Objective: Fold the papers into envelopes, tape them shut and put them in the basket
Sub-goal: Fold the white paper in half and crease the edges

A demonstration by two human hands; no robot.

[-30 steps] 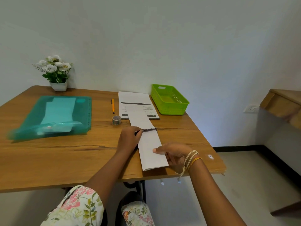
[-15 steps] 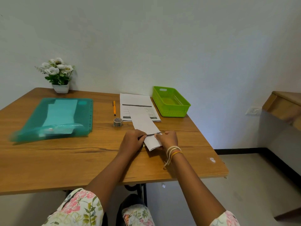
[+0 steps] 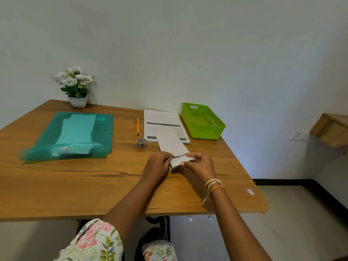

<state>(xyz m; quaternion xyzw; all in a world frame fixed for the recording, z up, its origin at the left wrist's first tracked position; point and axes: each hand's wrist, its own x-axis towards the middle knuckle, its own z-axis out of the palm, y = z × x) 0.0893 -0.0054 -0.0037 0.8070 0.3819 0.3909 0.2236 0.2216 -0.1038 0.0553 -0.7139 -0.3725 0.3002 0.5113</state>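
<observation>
A long folded white paper [image 3: 170,143] lies lengthwise on the wooden table [image 3: 94,181], its near end doubled back over itself. My left hand [image 3: 157,165] pinches the left edge of that fold and my right hand [image 3: 199,165] pinches its right edge, fingers curled over the flap. Under the strip's far end lies a printed sheet [image 3: 160,119]. A small roll of tape [image 3: 141,142] stands just left of the paper. The green plastic basket [image 3: 203,120] sits at the table's far right with nothing visible in it.
A teal translucent folder [image 3: 75,136] with sheets inside lies at the left. An orange pen [image 3: 137,126] lies beside the printed sheet. A white flower pot [image 3: 78,100] stands at the back left corner. The table's right edge drops to the floor.
The near end of the paper was lifted and folded back toward the middle. Both hands moved together onto the fold, and the dark pen from my left hand is out of sight.
</observation>
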